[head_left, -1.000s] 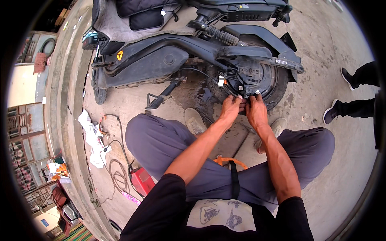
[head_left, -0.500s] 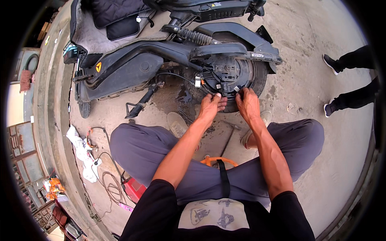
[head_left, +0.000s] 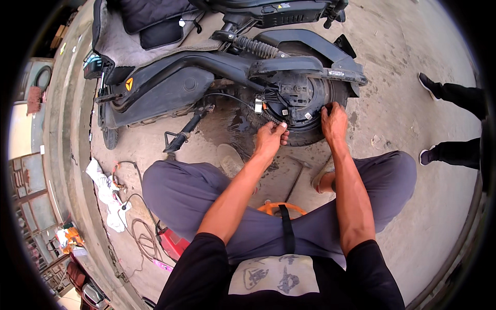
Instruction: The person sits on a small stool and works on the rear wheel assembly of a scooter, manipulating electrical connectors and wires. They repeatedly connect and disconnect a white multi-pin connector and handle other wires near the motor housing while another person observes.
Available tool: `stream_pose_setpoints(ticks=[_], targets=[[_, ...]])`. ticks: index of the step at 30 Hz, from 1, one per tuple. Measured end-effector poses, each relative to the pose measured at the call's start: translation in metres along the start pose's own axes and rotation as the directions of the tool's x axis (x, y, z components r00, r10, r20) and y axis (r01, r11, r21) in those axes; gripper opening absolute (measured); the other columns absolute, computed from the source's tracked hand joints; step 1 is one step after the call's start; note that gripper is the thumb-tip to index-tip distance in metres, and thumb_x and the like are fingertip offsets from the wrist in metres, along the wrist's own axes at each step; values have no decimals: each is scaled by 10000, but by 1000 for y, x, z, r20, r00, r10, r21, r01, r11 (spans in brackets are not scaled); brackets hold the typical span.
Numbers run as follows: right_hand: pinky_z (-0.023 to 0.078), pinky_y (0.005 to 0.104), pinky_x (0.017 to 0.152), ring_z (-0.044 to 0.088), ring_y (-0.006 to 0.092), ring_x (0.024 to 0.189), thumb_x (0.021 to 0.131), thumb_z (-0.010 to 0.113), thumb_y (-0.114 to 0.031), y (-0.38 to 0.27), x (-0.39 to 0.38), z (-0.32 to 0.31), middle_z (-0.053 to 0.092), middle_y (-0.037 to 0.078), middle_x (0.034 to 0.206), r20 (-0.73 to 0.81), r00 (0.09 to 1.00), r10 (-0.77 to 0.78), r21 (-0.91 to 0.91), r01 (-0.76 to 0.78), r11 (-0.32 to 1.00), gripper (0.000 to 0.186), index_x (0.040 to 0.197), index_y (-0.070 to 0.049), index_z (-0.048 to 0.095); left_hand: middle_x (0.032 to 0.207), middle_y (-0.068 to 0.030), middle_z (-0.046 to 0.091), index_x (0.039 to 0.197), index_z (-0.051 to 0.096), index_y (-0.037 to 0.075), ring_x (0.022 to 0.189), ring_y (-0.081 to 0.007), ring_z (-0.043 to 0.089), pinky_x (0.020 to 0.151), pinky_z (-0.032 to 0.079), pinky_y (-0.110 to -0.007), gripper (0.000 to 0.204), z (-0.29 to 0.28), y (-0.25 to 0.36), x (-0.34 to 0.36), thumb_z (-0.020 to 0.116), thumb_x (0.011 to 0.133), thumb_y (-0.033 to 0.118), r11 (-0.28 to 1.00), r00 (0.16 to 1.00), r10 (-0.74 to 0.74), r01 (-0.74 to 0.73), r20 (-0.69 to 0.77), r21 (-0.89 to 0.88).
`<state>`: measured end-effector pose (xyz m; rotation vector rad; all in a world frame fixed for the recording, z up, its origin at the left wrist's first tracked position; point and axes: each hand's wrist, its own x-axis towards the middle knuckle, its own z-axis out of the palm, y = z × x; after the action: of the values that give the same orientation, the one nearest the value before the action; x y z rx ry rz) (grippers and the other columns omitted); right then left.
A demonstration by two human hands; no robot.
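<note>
"Head view: what's being worked on?"

"The scooter's (head_left: 168,85) rear wheel (head_left: 306,139), just ahead of the person. It looks like handwork along the rim; the next move probably calls for an even hold from both sides, clear of the white piece (head_left: 258,106)."

"Fingers?"

"Left hand (head_left: 269,140): thumb and forefinger together by the near edge. Right hand (head_left: 335,125): fingers curled at the wheel's right side. Whether either grips anything, I can't tell."

"Around them?"

"Concrete floor (head_left: 439,222), damp near the wheel; red box (head_left: 173,244) and white cloth (head_left: 112,200) leftward, a bystander's legs (head_left: 459,153) rightward."
</note>
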<state>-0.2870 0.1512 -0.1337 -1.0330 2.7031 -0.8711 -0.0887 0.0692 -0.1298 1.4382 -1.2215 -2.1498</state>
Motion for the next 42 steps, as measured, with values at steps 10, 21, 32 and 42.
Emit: stream_pose_setpoints(ticks=[10, 21, 32, 42], targets=[[532, 555, 753, 651, 496, 880, 930, 660, -161, -3, -4, -1, 611, 262, 1058, 76, 996, -51, -133, 61, 989, 200, 1050, -10, 605, 856, -71, 668, 979, 639, -27, 720, -113, 608, 634, 531, -267, 214, -5, 3, 3, 647, 1007, 186, 1000, 1000, 22, -22, -8, -2], [521, 553, 802, 628, 498, 952, 924, 650, -106, -4, -12, -10, 569, 262, 1136, 81, 990, -111, -38, 115, 993, 260, 1165, -25, 598, 843, -78, 673, 974, 643, -32, 718, -125, 618, 649, 540, -275, 206, -4, 6, 5, 665, 994, 173, 999, 1000, -3, 3, -11, -41], [552, 440, 709, 711, 382, 793, 949, 663, -196, -53, -53, -32, 713, 169, 871, 472, 882, 18, 139, -95, 986, 273, 1110, 24, 688, 834, -66, 680, 934, 660, -14, 700, -120, 621, 628, 523, -267, 200, -6, 1, 10, 678, 986, 178, 997, 1000, 19, -19, -8, -70], [476, 272, 513, 611, 95, 605, 1005, 641, -195, -37, -55, 19, 687, 42, 791, 655, 753, 64, 495, -492, 716, 220, 943, 12, 685, 833, -55, 683, 945, 666, -11, 703, -112, 623, 627, 520, -258, 205, -6, 1, 14, 689, 981, 190, 998, 999, 28, -29, -31, -49]])
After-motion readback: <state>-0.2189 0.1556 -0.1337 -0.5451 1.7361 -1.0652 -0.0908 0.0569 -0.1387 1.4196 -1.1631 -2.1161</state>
